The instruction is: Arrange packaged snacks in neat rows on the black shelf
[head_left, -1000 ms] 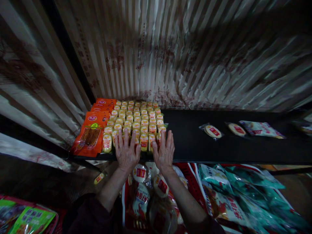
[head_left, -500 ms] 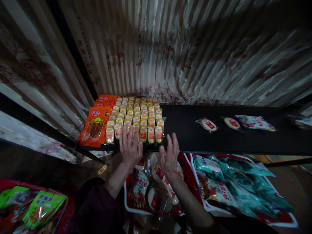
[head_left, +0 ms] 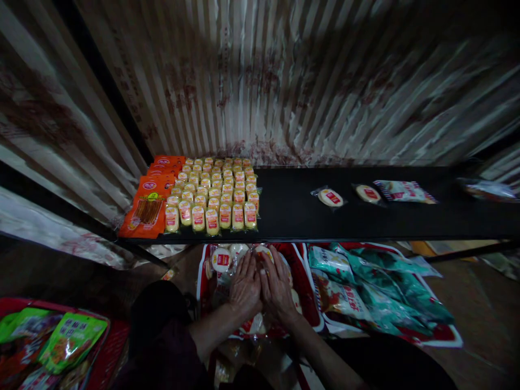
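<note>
Left fingers (head_left: 246, 266) outstretched beside right fingers (head_left: 278, 266)

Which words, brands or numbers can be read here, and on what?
"味" (seemingly): green bag; other characters too blurred.
Orange packets: print too small.
Small yellow packages: print too small.
Round packages: print too small.
Teal bags and brown-and-white bag: characters too blurred.
Striped packet: red print too blurred.
No number is readable.
</note>
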{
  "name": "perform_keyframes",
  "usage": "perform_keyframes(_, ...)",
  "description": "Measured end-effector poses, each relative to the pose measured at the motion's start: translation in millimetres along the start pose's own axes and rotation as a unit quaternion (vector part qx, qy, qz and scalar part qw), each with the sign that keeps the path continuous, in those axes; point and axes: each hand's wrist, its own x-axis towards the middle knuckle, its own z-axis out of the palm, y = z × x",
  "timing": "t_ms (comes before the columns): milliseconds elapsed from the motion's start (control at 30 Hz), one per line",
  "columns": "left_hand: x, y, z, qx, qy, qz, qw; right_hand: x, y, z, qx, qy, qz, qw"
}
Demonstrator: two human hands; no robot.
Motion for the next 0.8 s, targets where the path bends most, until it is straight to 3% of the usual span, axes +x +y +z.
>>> perform_keyframes(267,12.0,0.2,-3.5,0.031,-0.088,-0.044,0.995,-15.9,11.7,2.9,0.013,-0.035,0.005,0.999)
perform_keyframes(800,24.6,-4.1,-19.5,0.018,-0.134,-0.052,0.989,-19.7,4.8,-9.8,0.007,-0.034,0.025,0.999)
